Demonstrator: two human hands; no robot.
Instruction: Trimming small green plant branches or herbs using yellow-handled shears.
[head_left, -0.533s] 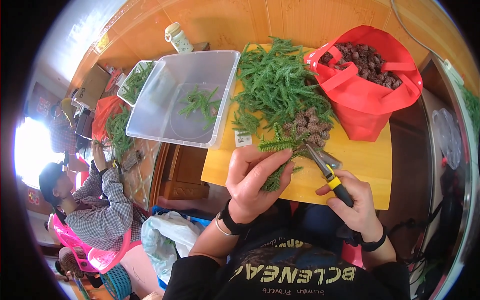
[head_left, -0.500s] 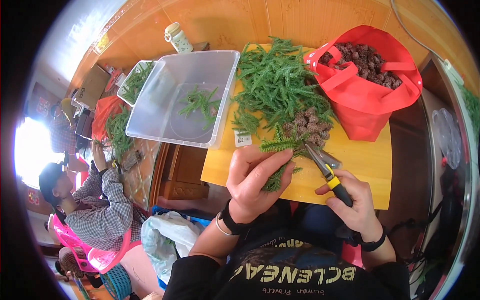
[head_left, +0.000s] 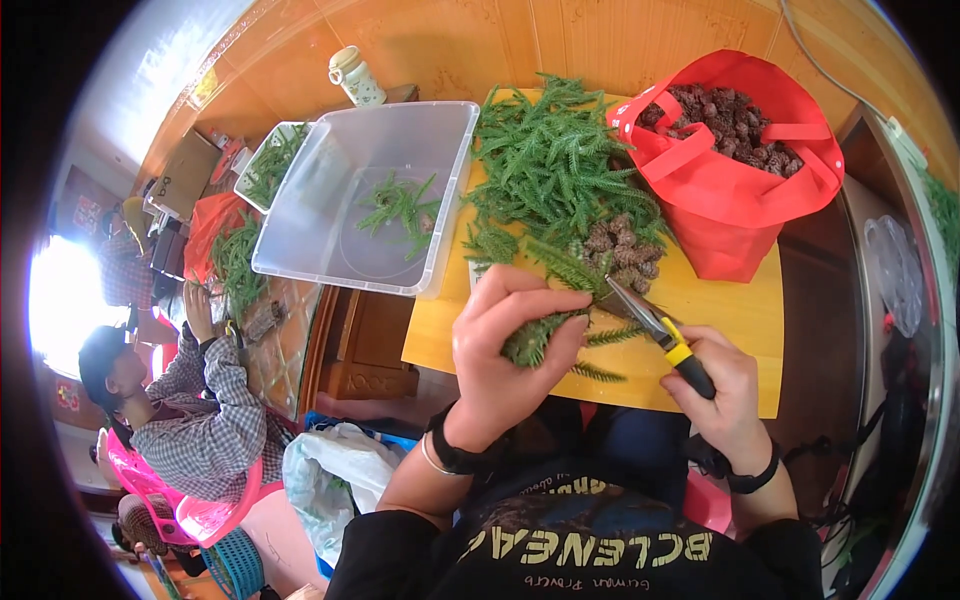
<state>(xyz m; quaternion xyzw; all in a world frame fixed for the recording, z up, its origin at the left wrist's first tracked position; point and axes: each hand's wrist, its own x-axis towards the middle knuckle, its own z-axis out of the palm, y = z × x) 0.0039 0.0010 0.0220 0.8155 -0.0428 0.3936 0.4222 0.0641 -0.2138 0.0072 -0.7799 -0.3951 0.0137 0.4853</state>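
My left hand (head_left: 505,345) pinches an artificial evergreen sprig (head_left: 530,342) between thumb and fingers, its green branches spreading to either side. Wrapped in my right hand (head_left: 718,385) are long-nose pliers (head_left: 652,320) with yellow-and-black handles. Their pointed tips are right by the sprig's upper branches; whether they grip anything is too fine to tell. Just beyond lies a cluster of brown pine cones (head_left: 632,250). A big heap of loose green sprigs (head_left: 560,160) covers the far part of the yellow tabletop (head_left: 735,340).
A red bag (head_left: 710,225) full of pine cones stands at the back right. Left of the heap, a clear plastic bin (head_left: 340,255) holds a few sprigs. A bottle (head_left: 358,78) stands behind it. Another person (head_left: 205,425) sits working at the left.
My left hand has turned the sprig, and its branches now fan out toward the right. My right hand has shifted slightly right and down with the pliers.
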